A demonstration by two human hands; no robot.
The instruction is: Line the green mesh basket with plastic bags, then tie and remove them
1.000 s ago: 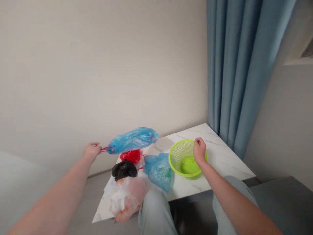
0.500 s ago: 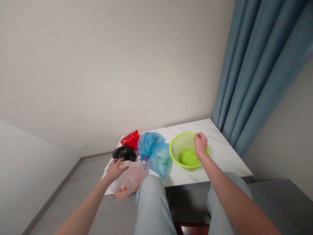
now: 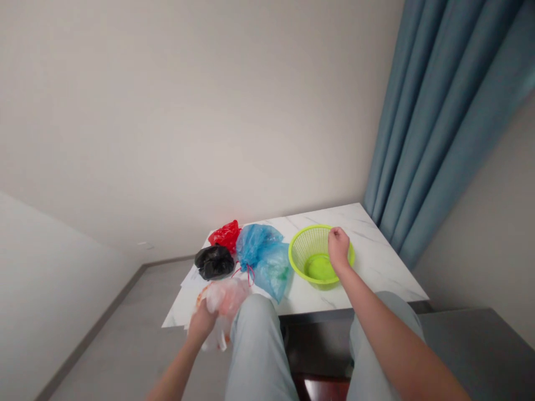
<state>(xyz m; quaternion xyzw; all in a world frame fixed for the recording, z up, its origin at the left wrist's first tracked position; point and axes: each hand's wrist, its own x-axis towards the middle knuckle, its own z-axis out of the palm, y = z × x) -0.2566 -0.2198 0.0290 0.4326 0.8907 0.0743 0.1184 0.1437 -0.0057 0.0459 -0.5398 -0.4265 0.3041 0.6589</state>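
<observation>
My left hand is shut on a translucent white plastic bag with orange contents, lifting it at the near edge of the table. My right hand is curled over the rim of a lime-green plastic mesh basket, its fingers closed. Beyond the left hand lie a black plastic bag and a red plastic bag. Two blue plastic bags sit together between them and the basket, and a pink drawstring trails from them.
The bags and basket stand on a white marble-patterned table, with a white sheet under the bags. My light-coloured trousered knees rise in front of it. A blue curtain hangs at the right, and a wall stands behind.
The blue bag my left hand held out by its pink cord now lies on the table. My left hand has gone to the translucent bag and lifted it. My right hand has barely moved.
</observation>
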